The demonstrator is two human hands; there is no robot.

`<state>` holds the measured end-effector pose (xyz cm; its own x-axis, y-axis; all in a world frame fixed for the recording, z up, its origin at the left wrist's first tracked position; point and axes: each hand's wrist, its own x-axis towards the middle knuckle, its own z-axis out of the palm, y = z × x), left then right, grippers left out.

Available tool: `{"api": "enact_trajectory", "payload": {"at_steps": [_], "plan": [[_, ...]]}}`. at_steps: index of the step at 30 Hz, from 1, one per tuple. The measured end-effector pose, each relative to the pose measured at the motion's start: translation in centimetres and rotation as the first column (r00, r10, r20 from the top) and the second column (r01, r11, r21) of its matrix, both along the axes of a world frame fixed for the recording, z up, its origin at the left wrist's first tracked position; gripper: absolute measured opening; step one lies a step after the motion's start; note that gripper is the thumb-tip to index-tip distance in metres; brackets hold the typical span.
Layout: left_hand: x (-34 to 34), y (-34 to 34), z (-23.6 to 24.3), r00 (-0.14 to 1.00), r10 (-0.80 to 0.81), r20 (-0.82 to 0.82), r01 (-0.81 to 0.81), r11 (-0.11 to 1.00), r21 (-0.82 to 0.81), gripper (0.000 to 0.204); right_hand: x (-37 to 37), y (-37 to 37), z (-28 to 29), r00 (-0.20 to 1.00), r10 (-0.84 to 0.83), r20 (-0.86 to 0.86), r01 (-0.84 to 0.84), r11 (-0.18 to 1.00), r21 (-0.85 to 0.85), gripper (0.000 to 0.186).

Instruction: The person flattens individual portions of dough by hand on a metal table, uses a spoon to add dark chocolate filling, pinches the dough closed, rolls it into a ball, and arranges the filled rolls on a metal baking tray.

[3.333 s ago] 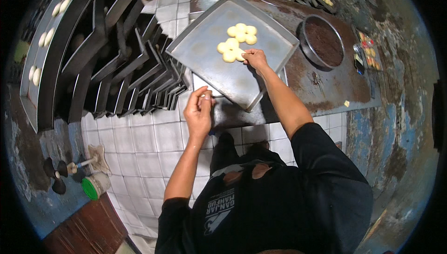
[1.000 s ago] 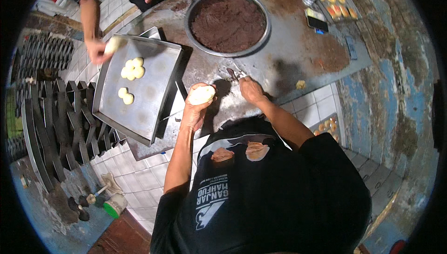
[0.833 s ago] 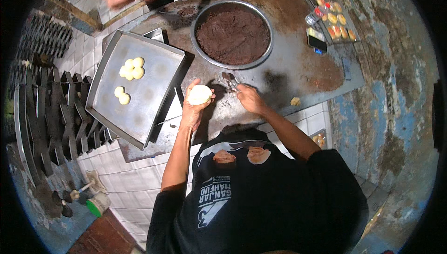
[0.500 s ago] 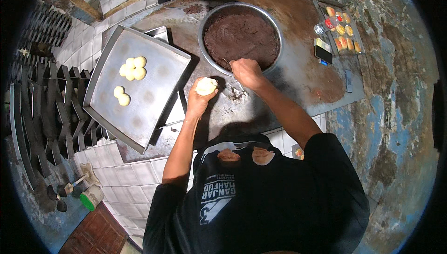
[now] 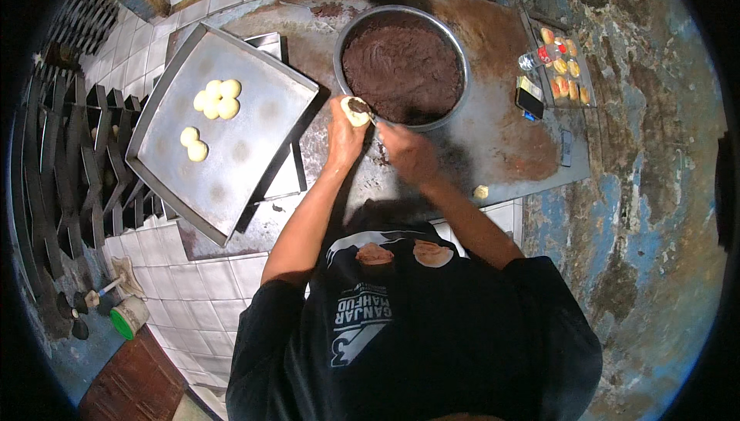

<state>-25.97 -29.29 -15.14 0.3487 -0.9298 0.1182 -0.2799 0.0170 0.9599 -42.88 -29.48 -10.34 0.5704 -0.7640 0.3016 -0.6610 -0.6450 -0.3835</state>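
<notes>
My left hand (image 5: 344,137) cups a flat round of pale dough (image 5: 355,111) with a dab of dark filling on it, at the near rim of a round metal pan (image 5: 459,48) full of dark brown paste (image 5: 401,65). My right hand (image 5: 408,151) grips a thin metal utensil (image 5: 378,119) whose tip touches the dough. To the left lies a large metal baking tray (image 5: 254,143) with several pale dough balls (image 5: 217,100) in two small clusters.
The rusty metal worktop (image 5: 509,132) also carries a small tray of round orange and yellow items (image 5: 564,74), a dark phone-like object (image 5: 530,101) and a dough scrap (image 5: 481,191). Stacked dark racks (image 5: 69,159) stand at left. A white tiled floor and a green-lidded cup (image 5: 127,317) lie below.
My right hand has drawn back from the paste pan to the dough in my left hand, bringing dark filling onto it. My left hand stayed by the pan's rim.
</notes>
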Motion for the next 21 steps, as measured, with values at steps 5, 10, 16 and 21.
{"api": "enact_trajectory", "payload": {"at_steps": [5,10,16,21], "plan": [[0.9,2.5,-1.4,0.882,-0.216,0.418,0.115,0.961,0.253,0.034,-2.2,5.2,-1.8,0.999,0.034,-0.022,-0.028,0.967,0.255,0.029],[1.3,5.9,-4.1,0.996,0.022,-0.092,0.005,0.957,0.29,0.048,-5.9,5.3,-3.8,0.998,-0.055,0.013,0.035,0.781,0.623,0.033],[-4.5,10.8,-0.9,0.759,-0.254,-0.599,0.375,0.923,0.085,0.066,-5.1,5.0,-5.2,0.909,-0.273,0.317,0.006,0.766,0.642,0.042],[-9.2,12.1,-1.4,0.916,-0.253,-0.311,0.294,0.952,0.09,0.064,-7.4,8.6,-0.4,0.952,0.094,0.291,-0.191,0.926,0.325,0.046]]}}
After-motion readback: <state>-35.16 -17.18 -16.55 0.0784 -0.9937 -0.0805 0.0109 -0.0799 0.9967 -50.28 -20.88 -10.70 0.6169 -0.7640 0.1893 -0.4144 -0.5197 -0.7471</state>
